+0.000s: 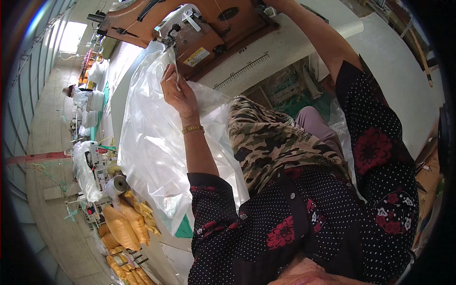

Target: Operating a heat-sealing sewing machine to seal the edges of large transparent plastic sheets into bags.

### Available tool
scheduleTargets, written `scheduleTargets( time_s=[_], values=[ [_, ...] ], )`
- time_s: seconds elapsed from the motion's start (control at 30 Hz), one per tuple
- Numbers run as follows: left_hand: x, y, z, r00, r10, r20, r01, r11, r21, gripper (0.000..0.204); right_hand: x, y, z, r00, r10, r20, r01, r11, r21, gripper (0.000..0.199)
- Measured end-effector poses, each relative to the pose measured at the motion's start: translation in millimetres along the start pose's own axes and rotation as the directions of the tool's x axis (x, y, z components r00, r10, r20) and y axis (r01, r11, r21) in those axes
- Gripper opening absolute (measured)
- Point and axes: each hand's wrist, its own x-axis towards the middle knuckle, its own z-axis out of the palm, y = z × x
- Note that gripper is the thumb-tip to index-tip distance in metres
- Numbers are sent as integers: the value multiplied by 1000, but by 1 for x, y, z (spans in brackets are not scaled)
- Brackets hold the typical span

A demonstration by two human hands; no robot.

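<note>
A brown sewing machine [237, 23] stands at the top of the head view. A large translucent white plastic sheet [156, 133], perhaps a bag, hangs from under its needle area and spreads down beside my lap. My left hand [179, 95] has its fingers closed on the gathered upper edge of this plastic, just below the presser foot [168, 42]. My right arm reaches up to the right end of the machine. Only a sliver of my right hand [275, 2] shows at the top edge; its fingers are cut off.
The pale machine table [256, 52] carries a printed ruler scale. Camouflage cloth [266, 137] covers my lap. Yellow stuffed sacks [126, 221], a grey roll [118, 184] and plastic-draped equipment [85, 171] line the floor at left. White sheeting [394, 71] lies at right.
</note>
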Motion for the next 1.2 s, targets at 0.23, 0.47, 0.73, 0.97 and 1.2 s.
scheduleTargets(
  time_s=[0.23, 0.47, 0.73, 0.97, 1.2],
  values=[
    [-10, -4, -17, 999, -48, -19, 49, 999, 24, 6, 14, -20, 25, 987, -114, 117, 113, 993, 14, 40],
    [7, 13, 38, 1000, -17, -25, 13, 992, -128, 6, 132, 111, 55, 674, -257, 692, 449, 887, -109, 21],
    [-5, -5, -7, 999, -20, -25, 20, 1000, -8, 7, -7, -24, 2, 998, 58, -12, -57, 997, 59, 40],
    [-4, 1, 1, 1000, -26, -17, 25, 999, -38, 6, 8, -6, 5, 997, 34, 75, -37, 999, 36, 41],
    [-6, -7, 2, 996, -63, -63, 55, 991, -119, 1, 10, -17, 4, 1000, -5, 26, 4, 998, 62, 39]
  ],
)
